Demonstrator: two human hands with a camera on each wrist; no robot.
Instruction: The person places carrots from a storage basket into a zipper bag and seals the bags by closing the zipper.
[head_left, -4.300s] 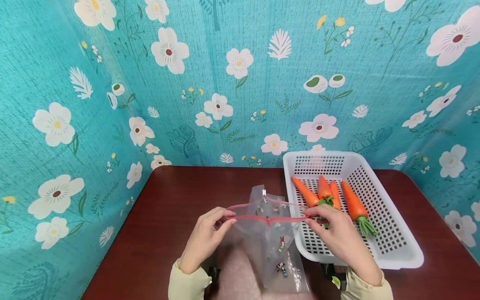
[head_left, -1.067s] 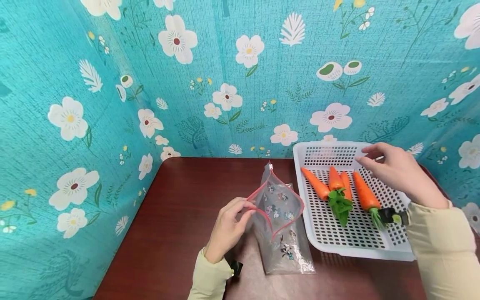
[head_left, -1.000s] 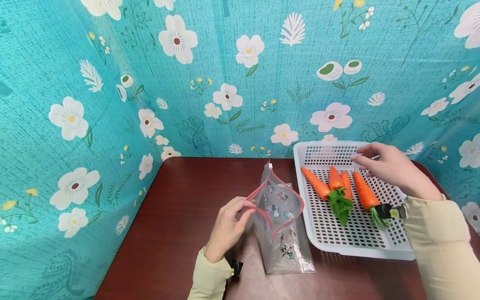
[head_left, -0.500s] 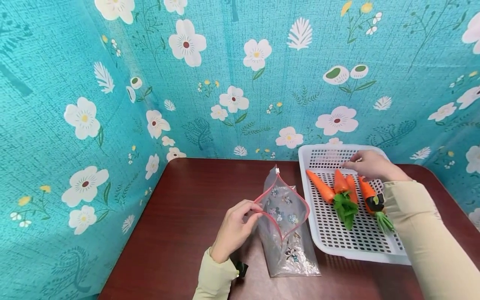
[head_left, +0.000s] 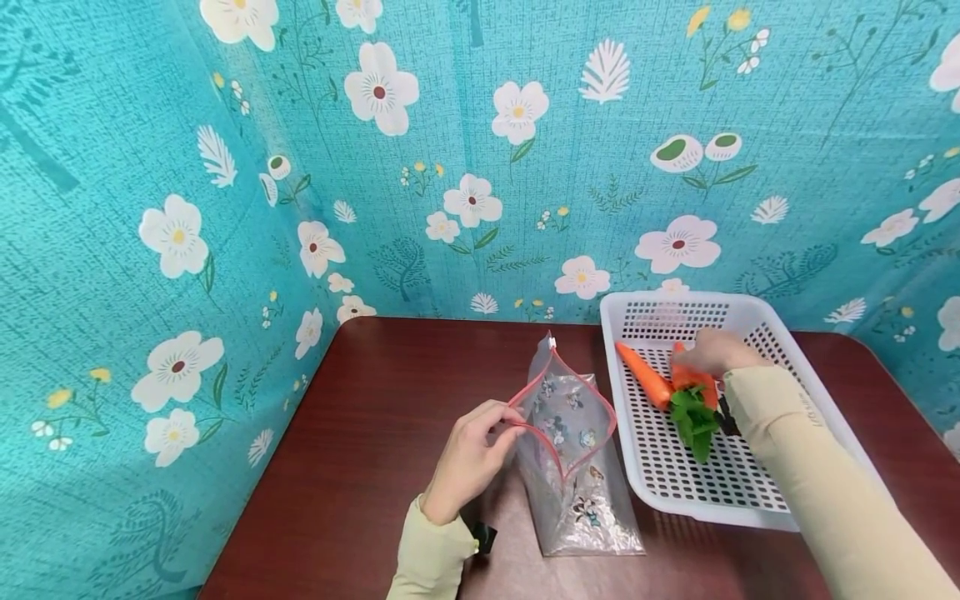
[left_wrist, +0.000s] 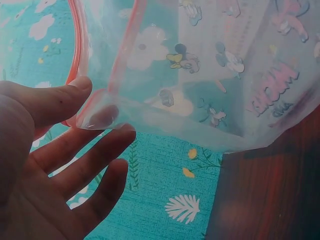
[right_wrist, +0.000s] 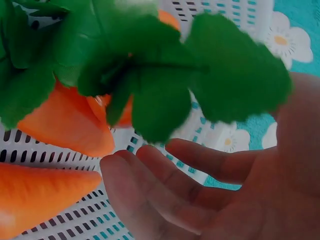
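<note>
My left hand (head_left: 472, 454) pinches the red-edged rim of a clear zip bag (head_left: 600, 525) printed with cartoon figures. The bag's mouth gapes wide, its base resting on the table; in the left wrist view, thumb and fingertips hold one corner of the bag (left_wrist: 210, 135). My right hand (head_left: 716, 352) is over the white basket, beside the middle carrots (head_left: 688, 379) with green leaves (head_left: 693, 425). Seen from the right wrist, this hand (right_wrist: 220, 200) has loosely bent fingers below the leaves (right_wrist: 235, 70), holding nothing visible. Another carrot (head_left: 643, 375) lies to the left; the rightmost one is hidden by my arm.
The white perforated basket (head_left: 712, 512) stands on the right of the dark red-brown table (head_left: 360, 467), close to the bag's right side. A teal flowered cloth (head_left: 420, 275) hangs behind and along the sides.
My right hand has left the bag rim, passed over the basket's right side, then moved left and down to the middle carrots. The left hand keeps its pinch, and the bag's mouth has widened.
</note>
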